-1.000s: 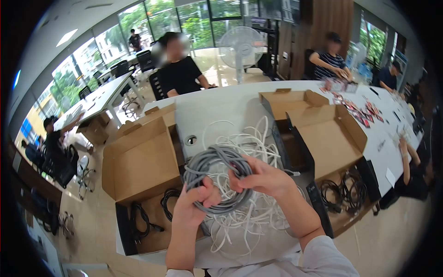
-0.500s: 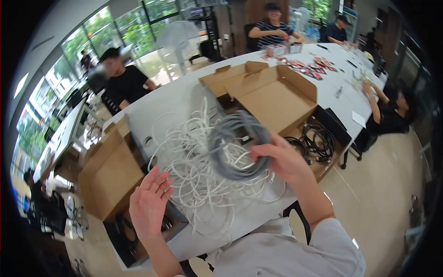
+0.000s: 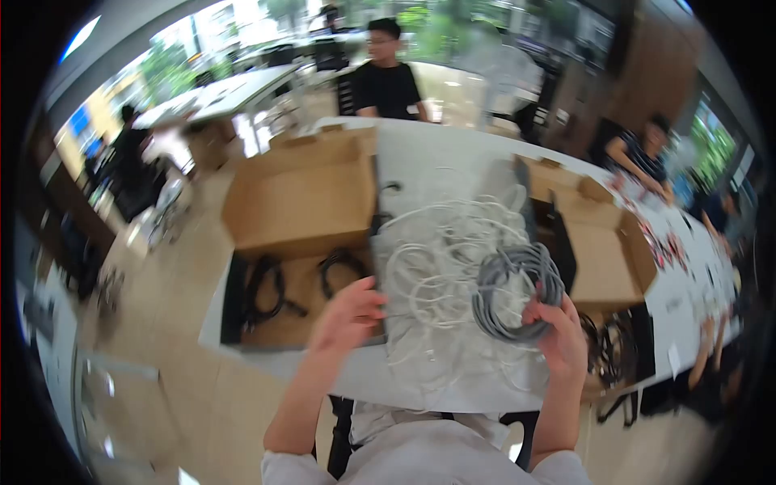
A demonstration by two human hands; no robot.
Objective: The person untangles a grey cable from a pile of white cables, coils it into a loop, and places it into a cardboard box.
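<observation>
A coil of grey cable (image 3: pixel 487 301) is gripped at its right side by my right hand (image 3: pixel 563 335), thumb over the loops. It hangs above a loose tangle of white cables (image 3: pixel 428 279) on the table. My left hand (image 3: pixel 347 317), slightly blurred, is open with nothing in it, over the front right corner of the left cardboard box (image 3: pixel 299 202). Inside that box lie black cables (image 3: pixel 265 287) in two loops. More black cables (image 3: pixel 606 347) are in the right cardboard box (image 3: pixel 602 255), just beyond my right hand.
Both boxes have raised lids and stand on the white table (image 3: pixel 453 145). Red packets (image 3: pixel 667 246) are spread farther right. Across the table sits a person in black (image 3: pixel 386 85); other people are at the right. A chair (image 3: pixel 622 411) stands by the right box.
My view has swung left, bringing the left box to the centre left. My left hand has come over that box's edge. The grey coil stays in my right hand.
</observation>
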